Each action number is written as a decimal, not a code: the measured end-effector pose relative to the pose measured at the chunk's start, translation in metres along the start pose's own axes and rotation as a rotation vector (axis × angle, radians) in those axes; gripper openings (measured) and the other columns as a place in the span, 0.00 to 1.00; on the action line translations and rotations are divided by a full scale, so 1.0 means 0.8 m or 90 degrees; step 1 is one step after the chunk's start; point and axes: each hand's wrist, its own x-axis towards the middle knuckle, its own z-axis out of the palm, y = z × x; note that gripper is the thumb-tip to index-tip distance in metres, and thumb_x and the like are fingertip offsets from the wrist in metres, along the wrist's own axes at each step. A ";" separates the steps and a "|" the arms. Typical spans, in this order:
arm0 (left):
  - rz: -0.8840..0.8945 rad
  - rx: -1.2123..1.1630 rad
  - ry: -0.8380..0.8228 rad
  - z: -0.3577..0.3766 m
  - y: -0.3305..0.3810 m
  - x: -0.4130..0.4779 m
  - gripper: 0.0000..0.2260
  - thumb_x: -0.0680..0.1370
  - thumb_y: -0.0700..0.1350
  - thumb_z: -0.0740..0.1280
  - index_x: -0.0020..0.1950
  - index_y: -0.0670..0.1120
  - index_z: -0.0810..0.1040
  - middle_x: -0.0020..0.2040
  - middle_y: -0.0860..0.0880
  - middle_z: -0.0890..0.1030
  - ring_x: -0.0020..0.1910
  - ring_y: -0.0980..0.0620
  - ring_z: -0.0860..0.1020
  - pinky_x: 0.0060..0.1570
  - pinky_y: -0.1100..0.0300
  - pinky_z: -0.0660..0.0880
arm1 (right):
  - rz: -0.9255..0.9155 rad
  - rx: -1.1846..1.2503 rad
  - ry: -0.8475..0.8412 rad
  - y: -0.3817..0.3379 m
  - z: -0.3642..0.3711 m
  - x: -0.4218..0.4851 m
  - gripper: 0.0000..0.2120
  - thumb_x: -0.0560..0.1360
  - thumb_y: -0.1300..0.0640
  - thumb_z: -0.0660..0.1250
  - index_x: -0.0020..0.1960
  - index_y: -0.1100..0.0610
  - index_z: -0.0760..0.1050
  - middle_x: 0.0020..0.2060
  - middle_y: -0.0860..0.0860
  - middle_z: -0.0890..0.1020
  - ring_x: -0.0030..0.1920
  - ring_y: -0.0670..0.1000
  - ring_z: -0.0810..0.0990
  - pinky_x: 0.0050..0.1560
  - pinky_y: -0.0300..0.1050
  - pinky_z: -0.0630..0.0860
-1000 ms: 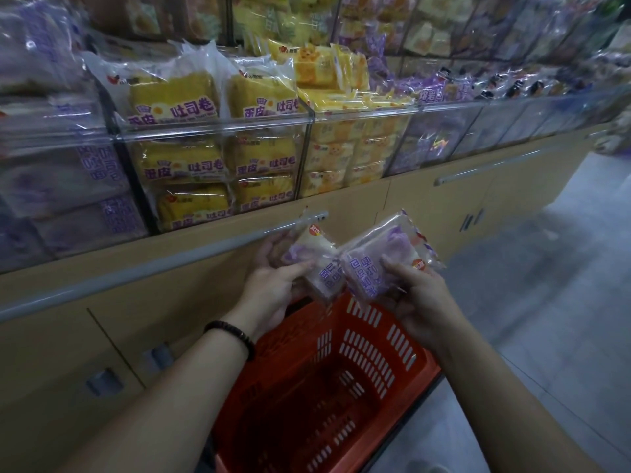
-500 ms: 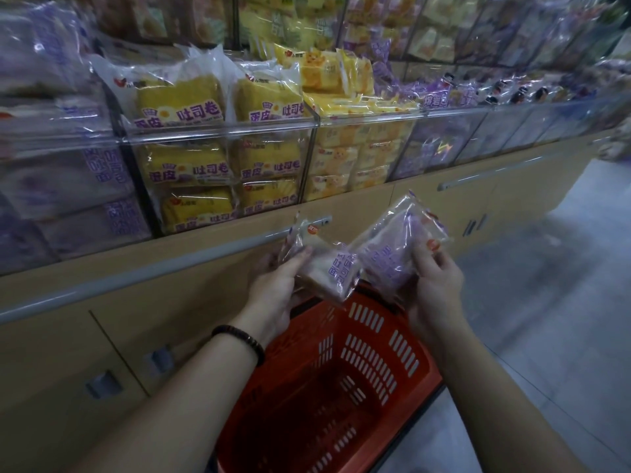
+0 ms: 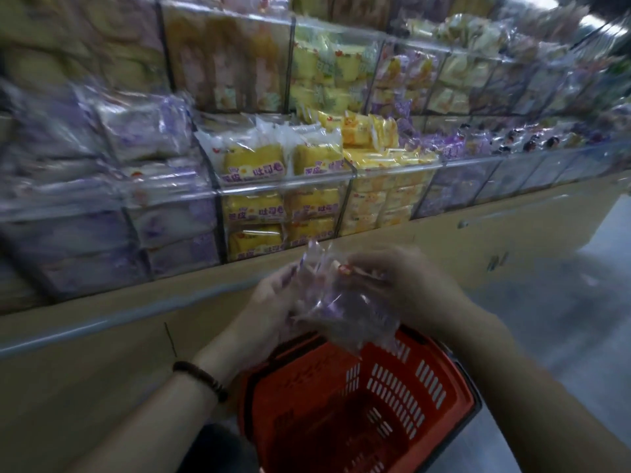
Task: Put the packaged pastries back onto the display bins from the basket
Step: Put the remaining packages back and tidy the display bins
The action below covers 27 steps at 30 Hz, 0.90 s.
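Both my hands hold clear-wrapped purple pastry packs [image 3: 338, 302] pressed together above the red basket [image 3: 355, 404]. My left hand [image 3: 269, 302], with a dark bead bracelet on its wrist, grips the packs from the left. My right hand [image 3: 409, 285] grips them from the right, fingers near the top seal. The packs are blurred by motion. The basket's inside looks bare where it shows. Clear display bins with purple pastry packs [image 3: 164, 213] stand at the left of the shelf, beyond my hands.
Bins of yellow toast-roll packs [image 3: 283, 206] sit straight ahead, with more yellow packs [image 3: 382, 199] to their right and an upper row of bins [image 3: 327, 70] behind. A beige counter with a grey rail [image 3: 102, 326] runs below. Grey floor [image 3: 563, 302] lies to the right.
My hands have brought the two packs together into one bundle. The view has tilted up and shifted left, so more of the shelf and the purple bins shows.
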 end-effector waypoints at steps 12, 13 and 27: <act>0.310 0.164 0.275 -0.110 0.199 -0.122 0.13 0.72 0.45 0.79 0.55 0.47 0.85 0.49 0.43 0.88 0.46 0.43 0.87 0.47 0.44 0.84 | -0.271 -0.162 0.267 -0.221 -0.015 0.065 0.35 0.74 0.34 0.67 0.78 0.46 0.68 0.64 0.49 0.76 0.64 0.55 0.75 0.67 0.57 0.71; 0.318 0.166 0.284 -0.118 0.212 -0.126 0.14 0.70 0.46 0.80 0.54 0.48 0.85 0.49 0.43 0.88 0.46 0.42 0.87 0.47 0.42 0.84 | -0.271 -0.160 0.277 -0.235 -0.011 0.074 0.34 0.75 0.37 0.67 0.78 0.46 0.67 0.64 0.48 0.76 0.65 0.55 0.74 0.69 0.59 0.70; 0.328 0.260 0.458 -0.311 0.339 -0.071 0.10 0.74 0.46 0.77 0.54 0.48 0.84 0.40 0.50 0.85 0.34 0.53 0.84 0.34 0.58 0.83 | -0.238 -0.208 0.299 -0.275 -0.008 0.250 0.31 0.77 0.50 0.73 0.77 0.47 0.67 0.65 0.46 0.79 0.71 0.56 0.71 0.68 0.56 0.66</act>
